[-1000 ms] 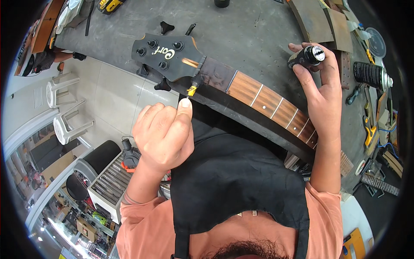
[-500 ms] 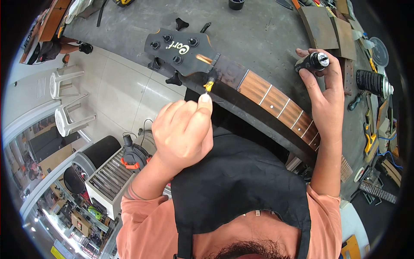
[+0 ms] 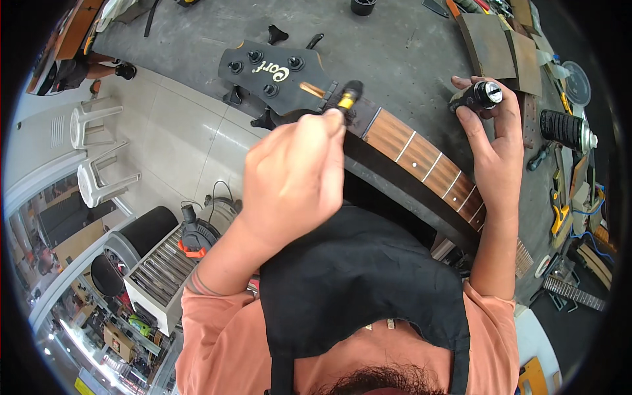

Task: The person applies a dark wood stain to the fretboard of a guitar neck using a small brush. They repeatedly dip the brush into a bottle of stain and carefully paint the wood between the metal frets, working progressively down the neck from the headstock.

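Black apron (image 3: pixel 368 296): nearest, over an orange shirt.

Left hand (image 3: pixel 293 178): raised just beyond the apron, fingers bunched tight on a small yellow-tipped tool (image 3: pixel 347 99) set against the guitar neck (image 3: pixel 421 158) where the fretboard meets the headstock.

Right hand (image 3: pixel 490 141): right of the neck, fingers curled closed round a small black bottle (image 3: pixel 477 97) with a silver cap.

Guitar headstock (image 3: pixel 276 79): black, with tuning pegs, far left of the neck, lying on the grey workbench (image 3: pixel 395 46).

Black cylinder (image 3: pixel 566 128): far right on the bench, among scattered tools.
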The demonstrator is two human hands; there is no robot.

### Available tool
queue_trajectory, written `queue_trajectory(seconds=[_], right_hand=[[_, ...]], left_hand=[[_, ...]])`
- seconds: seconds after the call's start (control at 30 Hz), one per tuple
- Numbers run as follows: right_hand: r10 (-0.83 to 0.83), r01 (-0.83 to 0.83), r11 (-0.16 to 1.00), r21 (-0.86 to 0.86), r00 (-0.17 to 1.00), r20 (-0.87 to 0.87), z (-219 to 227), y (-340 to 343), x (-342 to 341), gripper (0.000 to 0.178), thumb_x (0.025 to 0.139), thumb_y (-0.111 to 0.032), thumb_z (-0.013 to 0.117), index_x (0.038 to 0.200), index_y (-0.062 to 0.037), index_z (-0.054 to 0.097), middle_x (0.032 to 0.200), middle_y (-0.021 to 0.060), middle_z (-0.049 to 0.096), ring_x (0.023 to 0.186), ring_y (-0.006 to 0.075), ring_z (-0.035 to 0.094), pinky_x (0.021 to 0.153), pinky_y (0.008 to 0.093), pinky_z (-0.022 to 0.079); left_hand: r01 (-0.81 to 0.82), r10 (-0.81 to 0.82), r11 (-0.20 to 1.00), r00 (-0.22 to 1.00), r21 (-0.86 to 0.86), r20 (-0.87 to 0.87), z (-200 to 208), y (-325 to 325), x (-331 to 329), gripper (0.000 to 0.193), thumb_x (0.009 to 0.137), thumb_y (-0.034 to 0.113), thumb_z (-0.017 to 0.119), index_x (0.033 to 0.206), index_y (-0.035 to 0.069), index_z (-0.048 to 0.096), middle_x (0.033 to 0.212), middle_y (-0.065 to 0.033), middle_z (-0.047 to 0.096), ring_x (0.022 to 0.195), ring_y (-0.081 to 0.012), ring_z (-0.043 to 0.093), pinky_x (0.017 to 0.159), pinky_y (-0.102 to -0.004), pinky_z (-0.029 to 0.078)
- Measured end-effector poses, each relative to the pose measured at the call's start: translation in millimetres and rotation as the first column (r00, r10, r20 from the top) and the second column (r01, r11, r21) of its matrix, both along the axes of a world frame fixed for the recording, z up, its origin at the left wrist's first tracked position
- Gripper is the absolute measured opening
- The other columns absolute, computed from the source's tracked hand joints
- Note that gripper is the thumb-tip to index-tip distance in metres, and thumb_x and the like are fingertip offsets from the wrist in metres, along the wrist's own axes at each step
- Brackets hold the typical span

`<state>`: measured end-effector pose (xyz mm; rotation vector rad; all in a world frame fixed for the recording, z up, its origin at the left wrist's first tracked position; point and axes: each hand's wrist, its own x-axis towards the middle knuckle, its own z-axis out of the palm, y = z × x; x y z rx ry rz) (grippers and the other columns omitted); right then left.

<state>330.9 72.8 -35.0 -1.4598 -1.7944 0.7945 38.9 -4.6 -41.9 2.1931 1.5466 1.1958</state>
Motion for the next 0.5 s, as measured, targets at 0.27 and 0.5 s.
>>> queue_trajectory(seconds=[0.27,0.5], right_hand=[[-0.003,0.003,1.000,-0.002,0.998,-0.065,-2,-1,1,0.039,0.104,-0.004,0.079,0.140,-0.0025,0.066,0.133,0.0090,0.082,0.126,0.0211,0.074,0.117,0.0393,0.053],[-0.001,0.000,1.000,-0.008,0.999,-0.050,5,-1,-3,0.039,0.104,-0.001,0.079,0.140,-0.0016,0.065,0.133,0.0102,0.082,0.129,0.0216,0.075,0.117,0.0393,0.055]], left_hand=[[0.043,-0.044,0.992,0.999,-0.115,0.000,18,1,-2,0.021,0.097,-0.012,0.077,0.117,-0.006,0.076,0.086,-0.0154,0.077,0.065,-0.0264,0.073,0.063,-0.0359,0.055],[0.114,-0.116,0.990,0.993,-0.082,-0.012,20,4,-11,0.028,0.092,-0.009,0.080,0.119,-0.004,0.074,0.085,-0.0164,0.076,0.070,-0.0366,0.073,0.064,-0.0427,0.058]])
